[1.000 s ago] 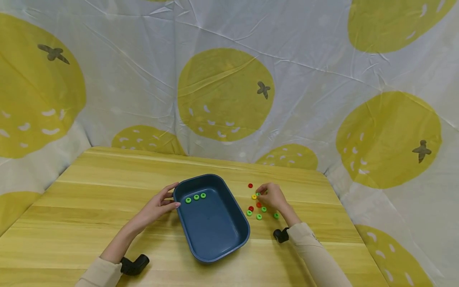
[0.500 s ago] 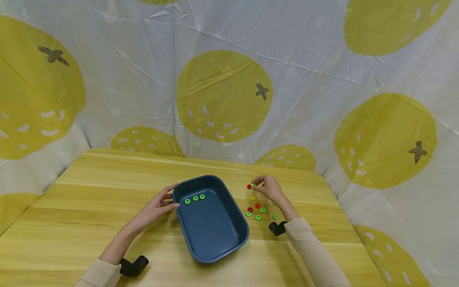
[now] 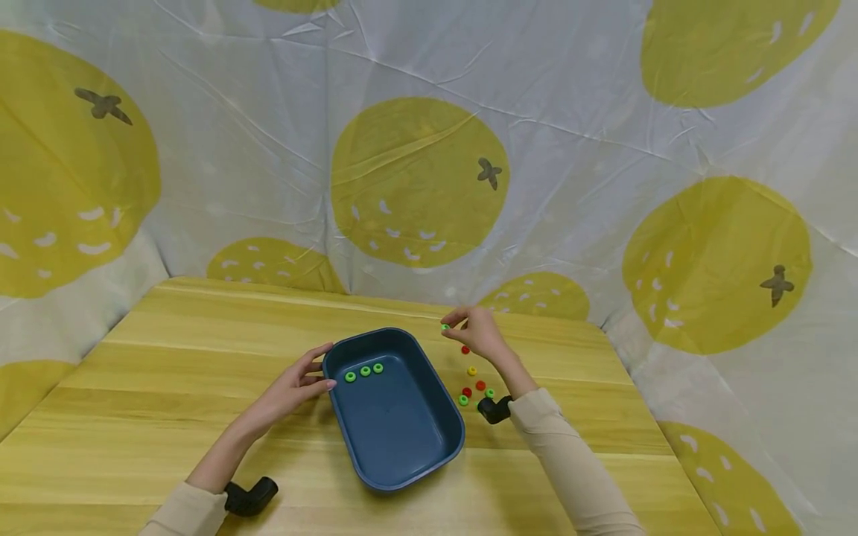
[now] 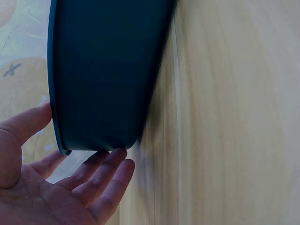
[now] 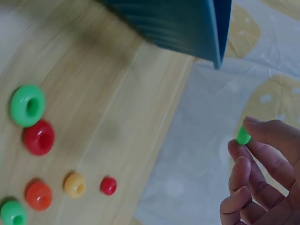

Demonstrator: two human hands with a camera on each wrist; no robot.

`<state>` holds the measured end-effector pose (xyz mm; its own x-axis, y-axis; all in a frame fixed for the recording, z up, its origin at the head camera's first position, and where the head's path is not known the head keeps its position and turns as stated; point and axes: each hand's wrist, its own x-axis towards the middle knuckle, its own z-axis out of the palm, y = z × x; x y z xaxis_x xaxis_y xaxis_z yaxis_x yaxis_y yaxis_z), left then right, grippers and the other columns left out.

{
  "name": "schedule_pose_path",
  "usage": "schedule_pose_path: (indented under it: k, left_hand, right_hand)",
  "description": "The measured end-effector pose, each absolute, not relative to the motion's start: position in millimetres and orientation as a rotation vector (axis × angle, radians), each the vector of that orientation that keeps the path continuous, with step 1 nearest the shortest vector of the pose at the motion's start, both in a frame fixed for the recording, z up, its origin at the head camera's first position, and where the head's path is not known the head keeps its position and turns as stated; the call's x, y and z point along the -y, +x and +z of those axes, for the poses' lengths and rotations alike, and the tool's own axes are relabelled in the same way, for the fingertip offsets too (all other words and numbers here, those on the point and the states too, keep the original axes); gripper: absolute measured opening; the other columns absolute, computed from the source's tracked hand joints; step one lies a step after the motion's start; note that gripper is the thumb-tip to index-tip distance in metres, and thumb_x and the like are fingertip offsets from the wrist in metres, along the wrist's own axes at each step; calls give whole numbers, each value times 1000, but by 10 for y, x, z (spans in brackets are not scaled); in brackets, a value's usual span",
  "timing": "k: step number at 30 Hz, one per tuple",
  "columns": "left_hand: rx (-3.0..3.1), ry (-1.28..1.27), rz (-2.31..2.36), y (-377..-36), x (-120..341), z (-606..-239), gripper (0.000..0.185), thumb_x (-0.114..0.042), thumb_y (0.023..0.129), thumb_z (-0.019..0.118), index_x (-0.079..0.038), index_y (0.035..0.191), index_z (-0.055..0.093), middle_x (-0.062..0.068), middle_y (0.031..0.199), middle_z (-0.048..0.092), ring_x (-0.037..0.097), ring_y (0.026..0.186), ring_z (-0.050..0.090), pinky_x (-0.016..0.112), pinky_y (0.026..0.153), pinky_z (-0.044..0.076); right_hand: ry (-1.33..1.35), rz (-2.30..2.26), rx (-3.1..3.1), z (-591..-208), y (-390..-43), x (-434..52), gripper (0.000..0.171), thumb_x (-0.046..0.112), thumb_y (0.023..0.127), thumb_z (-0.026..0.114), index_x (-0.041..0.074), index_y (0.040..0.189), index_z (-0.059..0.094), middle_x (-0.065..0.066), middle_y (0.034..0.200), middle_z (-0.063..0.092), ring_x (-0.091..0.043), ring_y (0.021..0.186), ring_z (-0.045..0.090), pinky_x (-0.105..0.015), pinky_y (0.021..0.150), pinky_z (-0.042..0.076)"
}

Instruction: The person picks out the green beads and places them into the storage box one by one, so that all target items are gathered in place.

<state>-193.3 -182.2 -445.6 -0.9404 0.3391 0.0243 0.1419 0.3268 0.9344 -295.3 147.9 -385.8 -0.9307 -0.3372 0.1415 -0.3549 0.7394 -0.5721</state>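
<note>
My left hand [image 3: 295, 382] holds the upper left corner of a dark blue plastic tray [image 3: 450, 402], thumb on the rim. In the left wrist view, its fingertips [image 4: 123, 166] touch the tray's outer wall. Three green rings [image 3: 365, 371] lie in a row inside, near the far end. Beyond the tray's far right corner, my right hand [image 3: 479, 333] is raised, pinching another green ring [image 5: 243, 136] between thumb and fingers. Below that hand, loose rings lie on the table: red [image 5: 108, 185], yellow [image 5: 75, 185], orange [image 5: 39, 195] and green [image 5: 28, 106].
The wooden table [image 3: 221, 335] carries the tray near its middle. A white curtain [image 3: 576, 186] with a yellow fruit print hangs behind its far edge. Each wrist bears a black camera mount [image 3: 251, 496]; the right one partly hides some loose rings.
My right hand has lifted the green ring from among the loose rings, moving it away from me and left toward the tray's far right corner. The left hand stays on the tray.
</note>
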Motion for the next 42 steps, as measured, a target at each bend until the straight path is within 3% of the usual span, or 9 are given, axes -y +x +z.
schedule_pose_path:
  k: [5, 9, 11, 21, 42]
  left_hand:
    - [-2414, 454, 1679, -1934, 1819, -4466, 68, -22, 95, 56, -7, 149, 19, 34, 139, 37, 45, 119, 51, 48, 93, 47]
    - [-2415, 451, 1681, -1929, 1819, -4465, 67, -22, 95, 56, -7, 149, 20, 35, 138, 38, 45, 118, 51, 48, 93, 47]
    - [-2414, 446, 1680, -1928, 1819, -4462, 67, -22, 95, 56, -7, 149, 20, 34, 138, 38, 45, 118, 51, 48, 93, 47]
    - [-2406, 450, 1688, -1922, 1816, -4464, 67, -22, 95, 56, -6, 149, 20, 34, 138, 38, 46, 120, 50, 48, 94, 47]
    - [-2389, 425, 1687, -1932, 1810, -4467, 66, -21, 96, 54, -7, 150, 18, 35, 141, 33, 48, 125, 43, 50, 97, 45]
  right_hand:
    - [609, 1000, 2891, -3830, -2943, -1332, 14, 17, 84, 71, 11, 96, 73, -8, 92, 71, -19, 60, 58, -23, 50, 45]
    - [665, 998, 2868, -3831, -2936, -1218, 14, 16, 83, 71, 10, 96, 73, -7, 92, 71, -20, 65, 60, -23, 55, 47]
    - [705, 987, 2852, -3832, -2931, -1160, 15, 15, 83, 71, 9, 96, 74, -7, 92, 72, -19, 76, 63, -22, 64, 49]
    - [835, 988, 2836, -3849, -2885, -888, 16, 13, 83, 71, 7, 97, 73, -8, 93, 72, -20, 85, 64, -23, 71, 51]
    - [1036, 828, 2920, -4001, -2780, -406, 17, 14, 82, 72, 8, 98, 73, -5, 91, 72, -13, 80, 65, -18, 69, 48]
